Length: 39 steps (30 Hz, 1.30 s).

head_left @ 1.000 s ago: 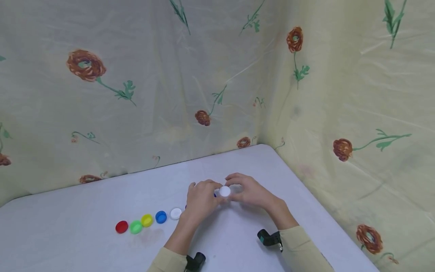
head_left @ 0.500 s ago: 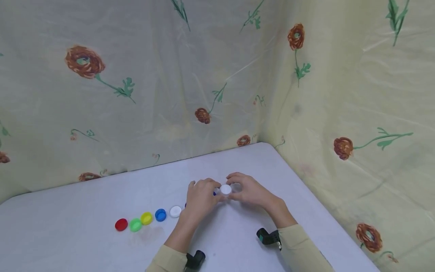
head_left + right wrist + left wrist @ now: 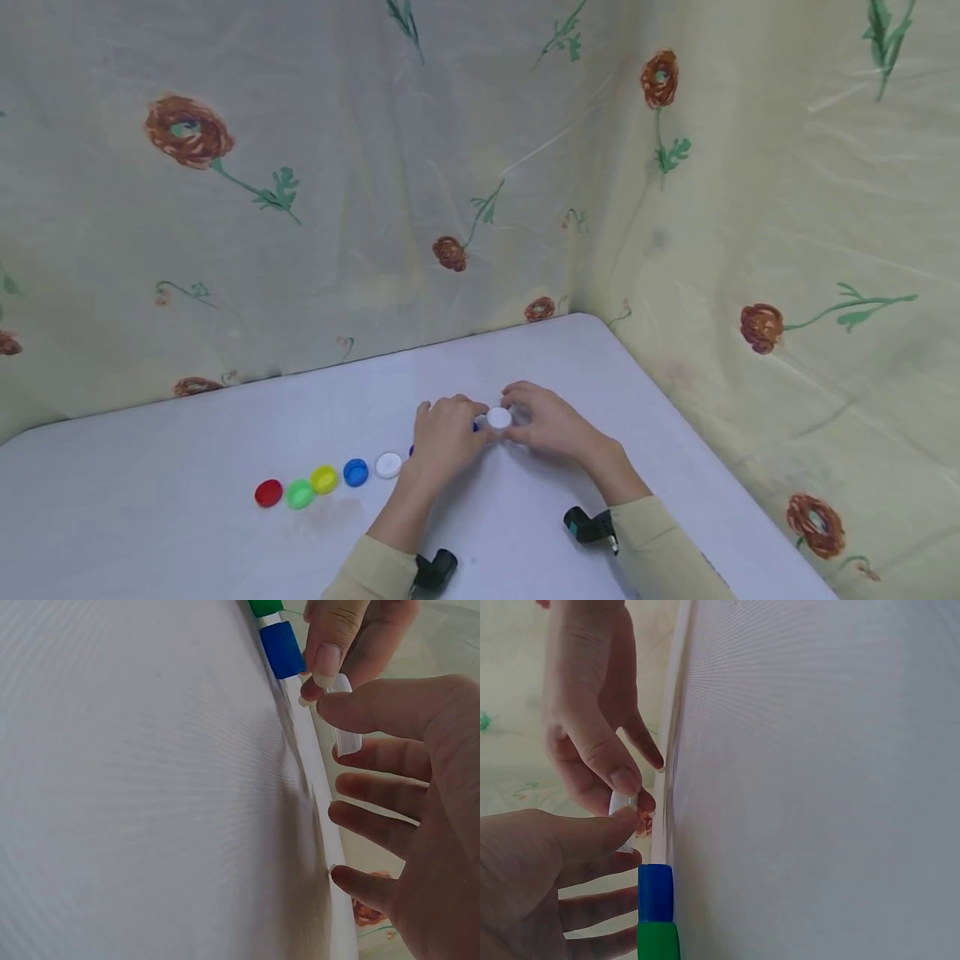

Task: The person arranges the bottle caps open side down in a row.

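Between my two hands is a small white bottle cap [image 3: 498, 418], raised off the table with its flat face up. My left hand [image 3: 447, 437] pinches one side of it with thumb and finger. On the other side, the thumb and index finger of my right hand [image 3: 558, 425] grip it too, as the right wrist view shows; its other fingers spread apart. Beneath the left hand, a blue cap [image 3: 656, 892] and a green cap [image 3: 658, 942] stand on the table, mostly hidden in the head view.
Left of my left arm, a line of caps lies on the white table [image 3: 187, 442]: red [image 3: 268, 493], light green [image 3: 299, 494], yellow [image 3: 324, 479], blue [image 3: 356, 472] and white [image 3: 388, 465]. Flower-patterned sheeting [image 3: 360, 208] rises behind the table and along its right side.
The head view has shifted slightly. Both hands keep hold of the white cap in nearly the same place; its top looks a little flatter to the camera than a second ago.
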Tool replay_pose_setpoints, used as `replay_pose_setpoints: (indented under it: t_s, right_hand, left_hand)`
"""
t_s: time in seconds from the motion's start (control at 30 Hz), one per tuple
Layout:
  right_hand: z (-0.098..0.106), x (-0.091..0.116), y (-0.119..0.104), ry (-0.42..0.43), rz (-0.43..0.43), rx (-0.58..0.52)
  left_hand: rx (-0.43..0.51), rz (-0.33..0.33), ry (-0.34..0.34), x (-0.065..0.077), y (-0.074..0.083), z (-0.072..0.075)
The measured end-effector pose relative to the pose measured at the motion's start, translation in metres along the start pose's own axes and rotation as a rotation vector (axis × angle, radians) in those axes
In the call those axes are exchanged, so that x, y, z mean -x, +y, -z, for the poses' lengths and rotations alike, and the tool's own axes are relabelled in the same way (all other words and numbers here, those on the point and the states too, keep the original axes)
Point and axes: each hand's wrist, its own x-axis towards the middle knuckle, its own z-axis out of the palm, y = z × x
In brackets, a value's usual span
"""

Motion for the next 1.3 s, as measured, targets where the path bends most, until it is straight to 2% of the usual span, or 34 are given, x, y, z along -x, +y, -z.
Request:
replay_pose_setpoints:
  t_s: [0.2, 0.57, 0.83, 1.07, 1.3]
  right_hand:
    - [-0.006, 0.000, 0.003, -0.012, -0.041, 0.023]
    - [-0.009, -0.002, 0.001, -0.003, -0.056, 0.083]
    - [-0.007, -0.001, 0.000, -0.009, -0.067, 0.076]
    - [-0.007, 0.000, -0.004, -0.017, -0.100, 0.005]
    - [-0.006, -0.002, -0.009, -0.033, -0.102, 0.004]
  left_hand:
    - [-0.010, 0.019, -0.028, -0.001, 0.000, -0.001]
    - [-0.020, 0.054, -0.038, -0.002, -0.004, -0.003]
    - [-0.011, 0.069, -0.055, -0.001, -0.003, 0.000]
    - [-0.020, 0.102, -0.064, 0.000, -0.009, 0.004]
    - [-0.037, 0.123, -0.108, 0.001, -0.010, 0.011]
